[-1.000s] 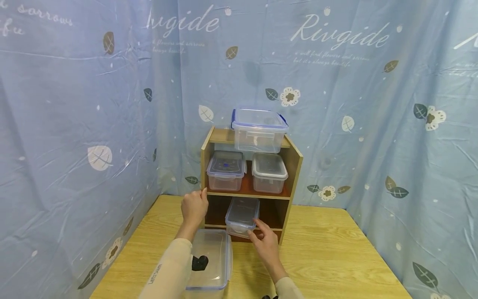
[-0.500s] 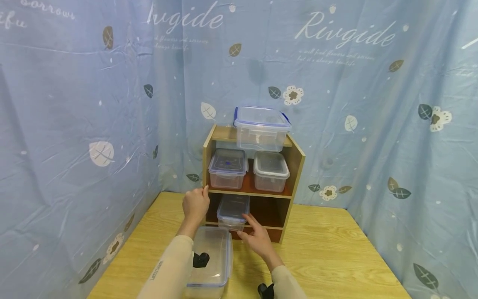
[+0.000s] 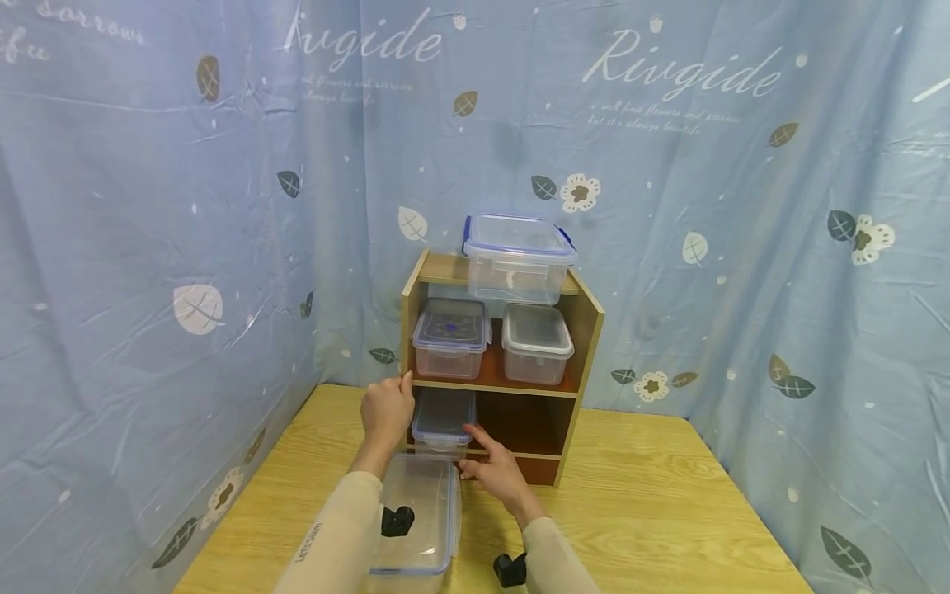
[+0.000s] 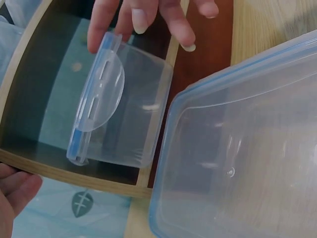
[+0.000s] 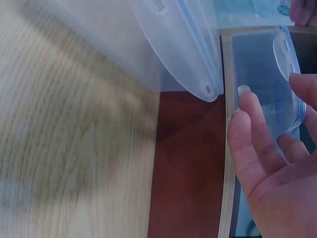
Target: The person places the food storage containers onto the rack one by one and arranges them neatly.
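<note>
A small clear food container (image 3: 444, 417) with a blue-rimmed lid sits at the left of the lower compartment of the wooden shelf (image 3: 589, 342). Its front reaches to the shelf's front edge. My right hand (image 3: 499, 473) touches the container's right side with spread fingers; the right wrist view shows fingertips (image 5: 246, 99) against its clear wall. With my left hand (image 3: 387, 408) I hold the left side panel of the shelf. In the left wrist view, curled fingers (image 4: 20, 191) meet that panel's edge.
A large clear container (image 3: 416, 528) stands on the wooden table (image 3: 653, 511) before the shelf, under my left forearm. Two lidded containers, one blue-rimmed (image 3: 449, 338) and one white-rimmed (image 3: 538, 342), sit in the upper compartment. A bigger blue-clipped container (image 3: 517, 260) rests on top.
The small container has slid left and farther into the lower compartment, my right hand moving along with it. My left hand stays at the shelf's left panel.
</note>
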Tool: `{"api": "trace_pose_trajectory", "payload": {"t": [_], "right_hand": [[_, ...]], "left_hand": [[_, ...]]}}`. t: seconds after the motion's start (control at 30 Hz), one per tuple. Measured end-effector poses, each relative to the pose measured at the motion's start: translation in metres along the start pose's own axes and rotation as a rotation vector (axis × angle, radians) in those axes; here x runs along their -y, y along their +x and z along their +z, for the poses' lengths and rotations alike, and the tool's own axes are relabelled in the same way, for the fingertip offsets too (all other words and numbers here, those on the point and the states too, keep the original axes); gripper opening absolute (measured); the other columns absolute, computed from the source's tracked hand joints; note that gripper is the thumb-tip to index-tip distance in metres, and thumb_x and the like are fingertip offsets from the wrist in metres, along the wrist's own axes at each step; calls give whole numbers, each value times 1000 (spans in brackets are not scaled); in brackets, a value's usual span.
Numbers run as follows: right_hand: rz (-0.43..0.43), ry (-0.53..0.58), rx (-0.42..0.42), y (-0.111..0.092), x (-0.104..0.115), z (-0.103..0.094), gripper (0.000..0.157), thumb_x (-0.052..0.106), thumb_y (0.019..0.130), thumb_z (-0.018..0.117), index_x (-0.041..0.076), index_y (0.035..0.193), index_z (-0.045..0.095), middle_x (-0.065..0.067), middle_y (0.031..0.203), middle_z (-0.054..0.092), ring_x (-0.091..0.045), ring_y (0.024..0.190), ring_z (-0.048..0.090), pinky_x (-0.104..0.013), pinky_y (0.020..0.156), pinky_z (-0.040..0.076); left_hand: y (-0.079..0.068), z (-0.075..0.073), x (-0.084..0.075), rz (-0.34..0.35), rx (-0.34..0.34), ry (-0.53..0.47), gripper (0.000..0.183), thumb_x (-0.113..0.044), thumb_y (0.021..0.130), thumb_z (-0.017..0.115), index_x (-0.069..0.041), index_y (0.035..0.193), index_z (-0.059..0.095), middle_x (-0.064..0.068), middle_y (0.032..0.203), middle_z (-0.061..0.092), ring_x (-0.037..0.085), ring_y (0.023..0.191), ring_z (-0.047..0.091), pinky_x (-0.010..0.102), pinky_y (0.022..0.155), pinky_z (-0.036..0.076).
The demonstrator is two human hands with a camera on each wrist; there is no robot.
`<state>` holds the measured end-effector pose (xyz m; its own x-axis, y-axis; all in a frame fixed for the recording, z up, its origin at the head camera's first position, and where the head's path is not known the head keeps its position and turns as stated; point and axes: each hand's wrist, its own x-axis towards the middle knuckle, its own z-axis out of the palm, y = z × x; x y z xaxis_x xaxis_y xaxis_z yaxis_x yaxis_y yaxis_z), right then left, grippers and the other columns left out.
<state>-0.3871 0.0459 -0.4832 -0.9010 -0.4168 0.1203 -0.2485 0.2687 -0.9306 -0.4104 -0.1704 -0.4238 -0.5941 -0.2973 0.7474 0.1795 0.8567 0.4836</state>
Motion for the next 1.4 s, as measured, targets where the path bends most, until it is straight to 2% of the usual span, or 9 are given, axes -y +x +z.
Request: {"api": "trace_pose_trajectory", "payload": {"t": [0.23, 0.53, 0.7, 0.8, 0.93, 1.07, 1.13, 1.2, 1.4], "right_hand": [[2, -66, -3, 9, 9, 5, 65, 13, 93, 62, 24, 151, 34, -12, 164, 17, -35, 99, 68, -33, 63, 54], [40, -83, 16, 9, 8, 4, 81, 10, 89, 65, 20, 156, 21, -17, 164, 7, -21, 76, 64, -31, 59, 49], [64, -109, 2, 4, 7, 7, 90, 14, 87, 67, 18, 157, 10, -20, 163, 4, -28, 102, 61, -34, 63, 51], [53, -140, -83, 2, 6, 12, 94, 14, 86, 68, 14, 157, 6, -21, 162, 11, -30, 99, 64, -38, 66, 53], [26, -191, -276, 1, 4, 19, 79, 14, 83, 67, 1, 150, 28, -25, 150, 39, -28, 83, 68, -40, 75, 54], [34, -137, -350, -4, -1, 27, 39, 13, 87, 65, -6, 120, 56, -19, 104, 65, -25, 71, 68, -31, 64, 54], [43, -91, -338, -7, -6, 32, 27, 13, 88, 65, -5, 108, 61, -12, 85, 64, -24, 66, 66, -26, 56, 51], [50, -100, -333, -11, -13, 36, 23, 16, 88, 66, -3, 101, 63, -7, 77, 62, -19, 63, 63, -24, 54, 48], [123, -78, -299, -22, -34, 46, 30, 23, 88, 66, -3, 102, 60, -4, 79, 58, -10, 61, 51, -22, 51, 42]], "left_hand": [[2, -4, 1, -11, 3, 10, 48, -26, 96, 59, 0, 55, 62, 21, 60, 66, 42, 53, 63, 49, 46, 47], [-5, -1, -6, 2, 11, 7, 50, -25, 95, 59, -4, 50, 58, 19, 57, 65, 39, 51, 62, 48, 45, 46], [-7, 1, -5, -5, 24, 18, 49, -25, 96, 59, -4, 51, 58, 18, 57, 65, 38, 50, 62, 46, 43, 45], [-7, 0, -3, -16, 14, 27, 49, -25, 95, 60, -3, 52, 58, 19, 58, 65, 39, 51, 62, 46, 43, 45], [-4, -3, -1, 0, -15, 25, 49, -25, 95, 59, -2, 52, 59, 20, 58, 65, 41, 51, 62, 48, 44, 46], [-1, -5, -2, 10, -22, 28, 49, -25, 95, 59, -1, 52, 60, 20, 58, 65, 41, 51, 62, 49, 44, 46], [0, -5, -2, 8, -20, 32, 49, -24, 96, 58, -1, 52, 59, 20, 58, 65, 41, 52, 62, 49, 45, 46], [1, -6, -2, 4, -18, 33, 49, -24, 95, 58, -1, 52, 60, 21, 59, 65, 41, 52, 62, 49, 45, 47], [-1, -4, -2, -15, 8, 29, 48, -25, 95, 58, 0, 54, 61, 20, 59, 66, 41, 53, 63, 48, 45, 47]]}}
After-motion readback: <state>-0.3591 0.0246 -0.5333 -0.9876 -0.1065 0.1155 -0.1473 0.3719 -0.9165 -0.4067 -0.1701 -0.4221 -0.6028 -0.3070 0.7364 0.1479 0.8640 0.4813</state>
